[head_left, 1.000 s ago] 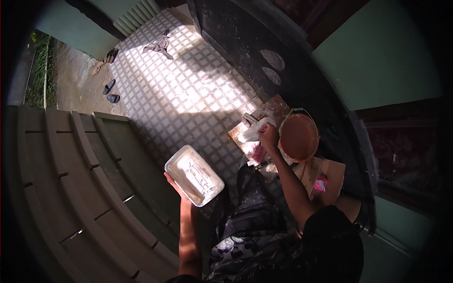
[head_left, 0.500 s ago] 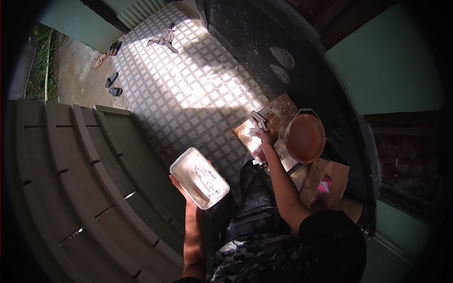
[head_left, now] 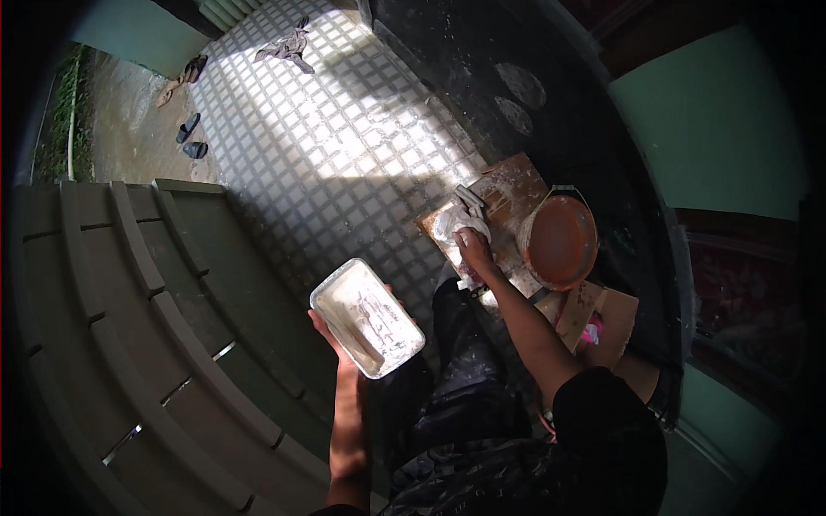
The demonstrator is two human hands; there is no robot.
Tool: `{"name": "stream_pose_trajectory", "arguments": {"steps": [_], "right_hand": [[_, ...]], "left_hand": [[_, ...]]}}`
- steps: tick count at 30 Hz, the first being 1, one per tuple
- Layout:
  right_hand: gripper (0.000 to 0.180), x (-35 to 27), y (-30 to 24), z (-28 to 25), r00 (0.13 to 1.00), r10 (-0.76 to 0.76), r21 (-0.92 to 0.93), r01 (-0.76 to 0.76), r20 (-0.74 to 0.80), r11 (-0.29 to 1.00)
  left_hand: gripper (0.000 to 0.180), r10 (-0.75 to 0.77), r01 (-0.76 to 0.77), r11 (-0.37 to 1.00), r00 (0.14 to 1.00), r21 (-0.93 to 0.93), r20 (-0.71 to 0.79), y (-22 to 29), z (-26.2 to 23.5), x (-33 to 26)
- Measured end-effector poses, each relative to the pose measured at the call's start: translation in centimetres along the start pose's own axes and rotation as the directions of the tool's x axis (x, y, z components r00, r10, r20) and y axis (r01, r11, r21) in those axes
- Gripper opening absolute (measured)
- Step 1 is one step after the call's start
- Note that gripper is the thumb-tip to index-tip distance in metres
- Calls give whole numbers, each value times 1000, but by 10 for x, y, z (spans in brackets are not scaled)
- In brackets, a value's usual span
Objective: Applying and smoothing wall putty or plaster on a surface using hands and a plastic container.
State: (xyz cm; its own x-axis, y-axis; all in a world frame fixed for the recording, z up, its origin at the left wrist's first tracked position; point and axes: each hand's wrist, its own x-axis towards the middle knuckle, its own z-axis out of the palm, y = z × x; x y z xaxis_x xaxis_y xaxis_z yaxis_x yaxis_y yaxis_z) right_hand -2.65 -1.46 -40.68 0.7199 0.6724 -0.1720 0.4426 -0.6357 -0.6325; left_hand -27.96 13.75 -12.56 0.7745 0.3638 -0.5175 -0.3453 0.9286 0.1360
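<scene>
— White plastic, that tray (head_left: pixel 367 317)? How did it look to handle?

— Light and fairly stiff, I judged, a shallow rectangular tub smeared inside with pale paste. The left hand (head_left: pixel 331 331) was cupped under its near long side, fingers wrapped onto the rim, tilting it a little. Gripping under the base and one long wall seemed safest; the coated inside looked slippery.

— And the other hand?

— The right hand (head_left: pixel 474 249) was down on the brown board (head_left: pixel 508 211) on the floor, closed over a whitish cloth or wad (head_left: pixel 460 222), with a small roller-like tool just beyond it. Whether it actually gripped the wad or only pressed on it, I couldn't tell. The hands were well apart.

— What sat nearby?

— An orange bucket (head_left: pixel 561 241) just beside the board, cardboard pieces (head_left: pixel 594 314) next to that, all on the checked tiles (head_left: pixel 327 155).

— Any change from a second before?

— The right hand had been up at the bucket's rim; it had dropped to the board. The tray had stayed in the left hand, lifted slightly.
</scene>
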Motion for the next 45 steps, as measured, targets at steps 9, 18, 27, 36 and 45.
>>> {"name": "stream_pose_trajectory", "arguments": {"steps": [9,18,27,36,45], "right_hand": [[14,-21,14,-21,977,166,-646,-44,130,762],[21,5,11,-4,958,45,-352,60,283,934],[42,-12,4,1,820,103,-360,131,563,924],[26,5,-6,8,950,82,33,-96,300,995],[15,20,19,-3,987,89,-410,-26,137,912]], "left_hand": [[90,-4,7,997,999,80,-33,-1,-5,9],[88,-33,33,999,999,35,-26,-10,10,15],[89,-10,12,998,1000,54,-27,-11,-3,20],[92,-45,46,998,999,51,-22,-6,-10,24],[93,-65,63,994,998,84,22,-7,-27,35]]}}
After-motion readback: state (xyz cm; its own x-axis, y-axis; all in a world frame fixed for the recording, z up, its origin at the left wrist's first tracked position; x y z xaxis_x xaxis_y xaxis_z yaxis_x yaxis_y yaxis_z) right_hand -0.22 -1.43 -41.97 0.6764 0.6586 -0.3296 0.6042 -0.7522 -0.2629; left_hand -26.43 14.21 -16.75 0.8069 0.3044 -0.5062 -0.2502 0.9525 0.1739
